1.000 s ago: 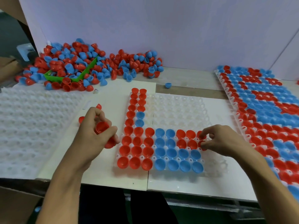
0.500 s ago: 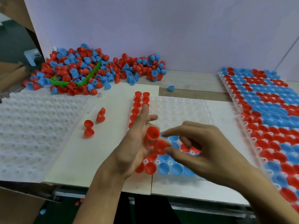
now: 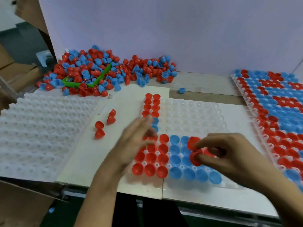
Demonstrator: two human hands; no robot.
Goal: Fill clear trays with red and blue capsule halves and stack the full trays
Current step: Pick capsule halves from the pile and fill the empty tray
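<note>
The clear tray (image 3: 196, 115) lies in the middle of the table, with red halves down its left columns and red and blue halves across its near rows. My right hand (image 3: 229, 154) is over the near rows and pinches a red capsule half (image 3: 195, 158) between thumb and fingers. A second red half (image 3: 192, 143) sits just above it at my fingertips. My left hand (image 3: 136, 140) hovers over the tray's left columns. It is blurred by motion, its fingers look straight, and I see nothing held in it.
A pile of loose red and blue halves (image 3: 98, 69) surrounds a green bin (image 3: 100, 79) at the back left. Three red halves (image 3: 105, 123) lie on the white board. Empty white trays (image 3: 41, 128) sit at left, a filled tray (image 3: 270, 104) at right. One blue half (image 3: 182, 90) lies alone.
My right hand took the red halves from my left hand and moved right, over the tray's near rows. My left hand has let go and is swinging back to the left.
</note>
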